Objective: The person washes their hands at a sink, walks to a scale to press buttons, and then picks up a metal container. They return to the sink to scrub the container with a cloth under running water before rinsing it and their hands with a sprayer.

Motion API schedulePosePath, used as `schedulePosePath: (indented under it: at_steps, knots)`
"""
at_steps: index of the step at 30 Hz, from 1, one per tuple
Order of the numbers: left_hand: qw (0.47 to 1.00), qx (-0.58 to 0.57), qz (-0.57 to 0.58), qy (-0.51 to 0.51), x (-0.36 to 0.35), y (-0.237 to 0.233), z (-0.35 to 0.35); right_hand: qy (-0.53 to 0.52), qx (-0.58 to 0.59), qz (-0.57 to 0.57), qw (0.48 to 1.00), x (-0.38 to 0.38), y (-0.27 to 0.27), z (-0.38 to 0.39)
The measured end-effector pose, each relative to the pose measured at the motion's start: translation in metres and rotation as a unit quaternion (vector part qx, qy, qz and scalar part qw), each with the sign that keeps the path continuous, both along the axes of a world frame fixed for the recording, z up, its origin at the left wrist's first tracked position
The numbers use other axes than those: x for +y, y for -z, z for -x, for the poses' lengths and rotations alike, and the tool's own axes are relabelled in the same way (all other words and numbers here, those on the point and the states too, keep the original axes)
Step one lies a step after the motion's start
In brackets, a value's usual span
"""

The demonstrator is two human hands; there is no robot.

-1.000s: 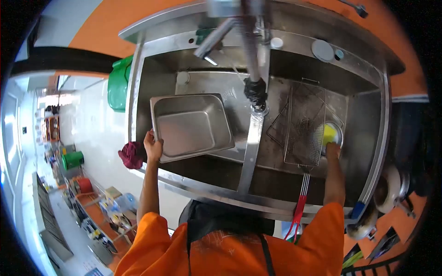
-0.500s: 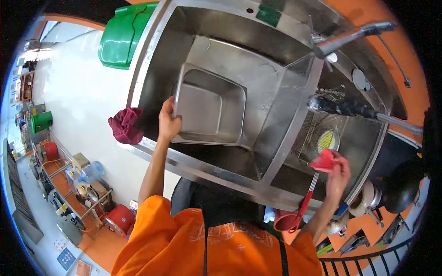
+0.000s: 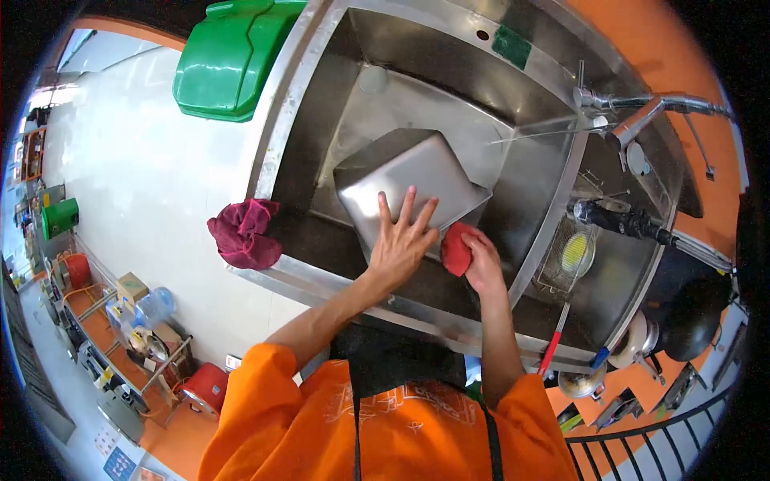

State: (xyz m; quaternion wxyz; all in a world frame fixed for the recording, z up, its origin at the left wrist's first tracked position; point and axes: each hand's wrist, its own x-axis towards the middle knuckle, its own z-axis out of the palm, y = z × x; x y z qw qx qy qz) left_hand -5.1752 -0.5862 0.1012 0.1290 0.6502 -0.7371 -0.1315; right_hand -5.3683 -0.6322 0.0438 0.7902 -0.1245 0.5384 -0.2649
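A deep stainless-steel food pan (image 3: 417, 172) is tipped over in the left sink basin (image 3: 309, 180), its outer faces turned up. My left hand (image 3: 399, 250) lies on the pan's near face with its fingers spread. Just right of it, my right hand (image 3: 484, 264) grips a red scrubbing pad (image 3: 456, 249) close to the pan's rim.
A maroon cloth (image 3: 245, 232) hangs over the sink's left corner. In the right basin are a wire basket (image 3: 553, 256), a yellow-green scrubber (image 3: 574, 251) and a red-handled tool (image 3: 550, 353). The faucet (image 3: 634, 120) stands behind. A green bin (image 3: 233, 64) is beyond the sink.
The pan has been turned over, from opening up to outside up. My left hand went from its rim to its outer face; my right hand brought the red pad left from the right basin.
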Motion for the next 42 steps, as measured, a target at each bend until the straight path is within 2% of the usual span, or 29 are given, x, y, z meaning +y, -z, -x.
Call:
schedulePosePath:
  at_steps: [4, 7, 9, 10, 12, 14, 15, 17, 18, 19, 21, 22, 23, 25, 26, 28, 31, 33, 34, 36, 37, 39, 40, 42]
  knots:
    - [1.0, -0.001, 0.001, 0.001, -0.014, 0.006, -0.008, -0.008, 0.015, -0.071, 0.997, 0.013, 0.004, 0.006]
    - [0.998, -0.025, -0.031, -0.04, -0.038, -0.004, -0.03, -0.019, -0.054, -0.036, 0.998, 0.01, 0.017, -0.005]
    - [0.995, -0.024, -0.05, -0.081, -0.052, 0.004, -0.057, -0.099, 0.113, 0.151, 0.977, 0.004, 0.057, -0.02]
    - [0.993, -0.013, -0.056, -0.105, -0.056, 0.01, -0.072, -0.138, 0.195, 0.237, 0.942, 0.001, 0.076, -0.032]
    - [0.986, 0.042, -0.103, -0.122, -0.064, -0.009, -0.086, -0.194, 0.358, 0.375, 0.833, -0.028, 0.038, -0.08]
    - [0.99, 0.026, -0.092, -0.105, -0.06, -0.002, -0.088, -0.18, 0.278, 0.438, 0.836, -0.044, 0.077, -0.107]
    - [0.991, 0.026, -0.092, -0.091, -0.057, 0.002, -0.085, -0.144, 0.203, 0.395, 0.884, -0.054, 0.117, -0.127]
    - [0.993, 0.023, -0.085, -0.077, -0.05, 0.011, -0.082, -0.167, 0.227, 0.509, 0.813, -0.073, 0.173, -0.15]
    - [0.994, 0.02, -0.072, -0.078, -0.049, 0.018, -0.081, -0.225, 0.319, 0.642, 0.66, -0.083, 0.194, -0.154]
    - [0.994, 0.026, -0.067, -0.08, -0.05, 0.018, -0.08, -0.258, 0.376, 0.669, 0.586, -0.092, 0.208, -0.161]
    - [0.995, 0.041, -0.053, -0.08, -0.051, 0.019, -0.077, -0.35, 0.44, 0.632, 0.534, -0.106, 0.232, -0.181]
    - [0.994, 0.054, -0.044, -0.084, -0.052, 0.021, -0.075, -0.366, 0.449, 0.624, 0.525, -0.111, 0.246, -0.191]
    - [0.995, 0.054, -0.027, -0.082, -0.053, 0.025, -0.075, -0.363, 0.401, 0.655, 0.527, -0.116, 0.278, -0.197]
    - [0.997, 0.016, 0.009, -0.08, -0.054, 0.029, -0.075, -0.245, 0.423, 0.683, 0.543, -0.111, 0.282, -0.203]
    - [0.997, 0.012, 0.011, -0.077, -0.055, 0.03, -0.075, -0.173, 0.41, 0.653, 0.612, -0.111, 0.282, -0.209]
    - [0.997, 0.02, 0.008, -0.074, -0.056, 0.03, -0.076, -0.251, 0.45, 0.593, 0.618, -0.108, 0.281, -0.216]
    - [0.997, 0.032, 0.02, -0.07, -0.056, 0.035, -0.076, -0.381, 0.419, 0.455, 0.687, -0.104, 0.261, -0.208]
    - [0.997, 0.035, 0.015, -0.073, -0.056, 0.033, -0.075, -0.351, 0.391, 0.441, 0.728, -0.092, 0.236, -0.207]
    - [0.997, 0.034, 0.015, -0.075, -0.055, 0.033, -0.075, -0.278, 0.388, 0.481, 0.735, -0.083, 0.224, -0.209]
    - [0.996, 0.033, 0.018, -0.075, -0.057, 0.033, -0.074, -0.242, 0.431, 0.56, 0.664, -0.078, 0.229, -0.21]
    - [0.997, 0.031, 0.019, -0.074, -0.057, 0.032, -0.074, -0.281, 0.475, 0.594, 0.586, -0.072, 0.24, -0.212]
    - [0.997, 0.028, 0.021, -0.072, -0.058, 0.033, -0.075, -0.359, 0.519, 0.593, 0.5, -0.069, 0.25, -0.221]
    - [0.997, 0.027, 0.022, -0.071, -0.058, 0.034, -0.075, -0.402, 0.523, 0.565, 0.496, -0.073, 0.249, -0.226]
    - [0.996, 0.04, 0.008, -0.084, -0.058, 0.034, -0.072, -0.41, 0.55, 0.538, 0.491, -0.077, 0.244, -0.232]
